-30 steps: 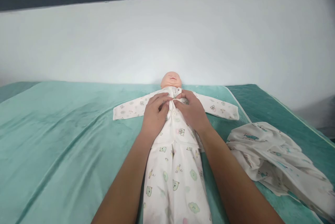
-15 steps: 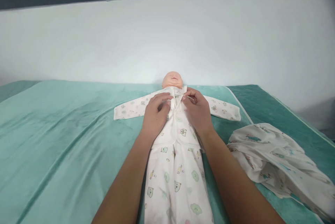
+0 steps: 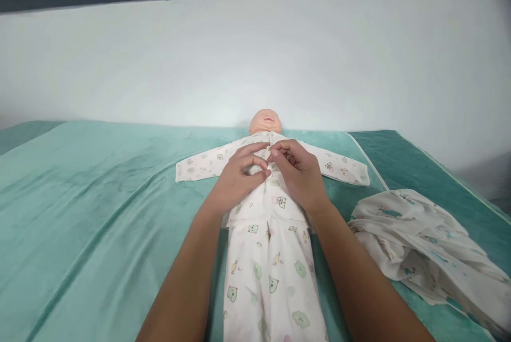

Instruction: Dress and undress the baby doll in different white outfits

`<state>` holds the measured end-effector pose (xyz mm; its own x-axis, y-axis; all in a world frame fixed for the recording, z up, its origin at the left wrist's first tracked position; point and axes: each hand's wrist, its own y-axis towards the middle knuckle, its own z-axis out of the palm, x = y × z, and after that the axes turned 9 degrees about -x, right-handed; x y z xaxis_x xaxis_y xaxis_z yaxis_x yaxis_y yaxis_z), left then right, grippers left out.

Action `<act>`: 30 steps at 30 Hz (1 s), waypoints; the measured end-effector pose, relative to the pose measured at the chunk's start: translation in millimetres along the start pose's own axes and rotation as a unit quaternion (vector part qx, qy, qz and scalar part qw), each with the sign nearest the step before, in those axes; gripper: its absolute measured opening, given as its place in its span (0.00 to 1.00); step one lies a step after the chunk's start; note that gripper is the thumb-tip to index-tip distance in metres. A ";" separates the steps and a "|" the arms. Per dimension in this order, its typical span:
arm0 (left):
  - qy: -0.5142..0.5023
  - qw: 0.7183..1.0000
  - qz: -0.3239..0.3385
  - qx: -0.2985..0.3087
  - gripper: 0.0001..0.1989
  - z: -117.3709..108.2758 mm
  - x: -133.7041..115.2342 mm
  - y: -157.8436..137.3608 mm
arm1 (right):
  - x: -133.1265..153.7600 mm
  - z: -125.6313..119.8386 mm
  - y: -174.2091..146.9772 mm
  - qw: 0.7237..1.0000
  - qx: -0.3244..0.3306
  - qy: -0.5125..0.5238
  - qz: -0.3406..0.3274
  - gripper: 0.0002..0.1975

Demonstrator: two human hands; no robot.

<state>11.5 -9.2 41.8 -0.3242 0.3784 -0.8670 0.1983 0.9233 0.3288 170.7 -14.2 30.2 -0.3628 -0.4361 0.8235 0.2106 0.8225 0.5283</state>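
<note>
A baby doll [image 3: 265,121] lies on its back, its head near the wall. It wears a white baby shirt [image 3: 275,201] with small animal prints, sleeves spread out to both sides, and matching trousers [image 3: 275,283]. My left hand [image 3: 241,171] rests on the chest, its fingertips and thumb closed on the shirt's front edge near a small round button. Beside it, my right hand [image 3: 297,171] pinches the other side of the front opening. The fingertips of both hands almost meet at the middle, hiding part of the opening.
A green sheet [image 3: 120,214] with creases covers the bed. To the right lies a crumpled white printed cloth [image 3: 423,241], close to my right forearm. A white wall [image 3: 255,59] rises behind the doll's head.
My right hand has brought its flap of the shirt inward and the collar edges now meet. My left fingers have moved toward the middle of the chest.
</note>
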 end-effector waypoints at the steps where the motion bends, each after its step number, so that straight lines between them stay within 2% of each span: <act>1: -0.004 1.000 0.001 -0.004 0.04 0.2 0.4 -0.1 | 1.1 -0.7 -0.1 1.000 0.013 -0.007 -0.008 0.07; 4: -0.005 1.000 0.008 -0.011 0.04 1.4 0.8 -0.3 | 4.0 -1.8 0.0 0.999 0.039 -0.033 -0.016 0.09; 7: 0.021 0.998 0.044 -0.026 0.05 4.1 0.2 -0.7 | 7.3 -3.5 1.0 0.995 0.055 -0.077 -0.025 0.13; 11: 0.049 0.993 0.092 -0.059 0.05 7.5 -0.1 -1.7 | 10.9 -12.5 4.7 0.987 0.133 -0.084 0.001 0.12; 14: 0.043 0.993 0.090 -0.057 0.04 6.8 1.0 -1.8 | 10.1 -22.1 7.5 0.979 0.192 -0.057 0.035 0.08; 17: 0.011 0.997 0.063 -0.040 0.03 3.3 2.6 -1.2 | 7.8 -27.7 8.5 0.974 0.222 -0.053 0.020 0.14; 23: -0.057 0.998 0.022 -0.014 0.05 -1.4 4.8 -0.4 | 6.1 -23.6 7.3 0.973 0.211 -0.076 -0.056 0.19; 30: -0.092 0.995 0.031 0.007 0.05 -3.5 9.5 0.8 | 2.8 -20.3 6.0 0.980 0.188 -0.062 -0.021 0.18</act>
<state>5.3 -4.6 35.2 -0.1374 0.4144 -0.8997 0.2251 0.8976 0.3791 189.4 -17.9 39.8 -0.4772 -0.4445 0.7580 -0.1486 0.8910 0.4290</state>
